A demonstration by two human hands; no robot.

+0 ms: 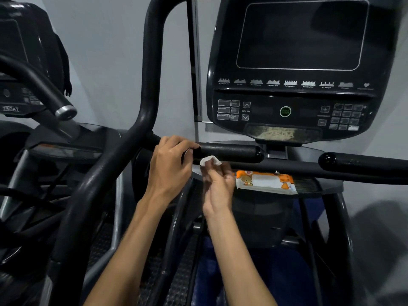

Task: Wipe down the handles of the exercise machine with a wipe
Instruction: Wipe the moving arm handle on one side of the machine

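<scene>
A short black horizontal handle (pixel 231 152) juts out below the machine's console. My left hand (pixel 171 162) grips its left part, fingers curled over the top. Just beneath the handle my right hand (pixel 217 184), slightly blurred, pinches a small crumpled white wipe (pixel 209 160), which sits right under the bar; whether it touches the bar is unclear. A matching black handle (pixel 362 163) reaches in from the right. A tall curved black arm handle (pixel 143 107) rises on the left.
An orange and white pack of wipes (pixel 265 183) lies on the shelf below the handles. The console (pixel 291 69) with dark screen and buttons hangs above. Another exercise machine (pixel 28 102) stands at the left. Black treads and frame bars fill the space below.
</scene>
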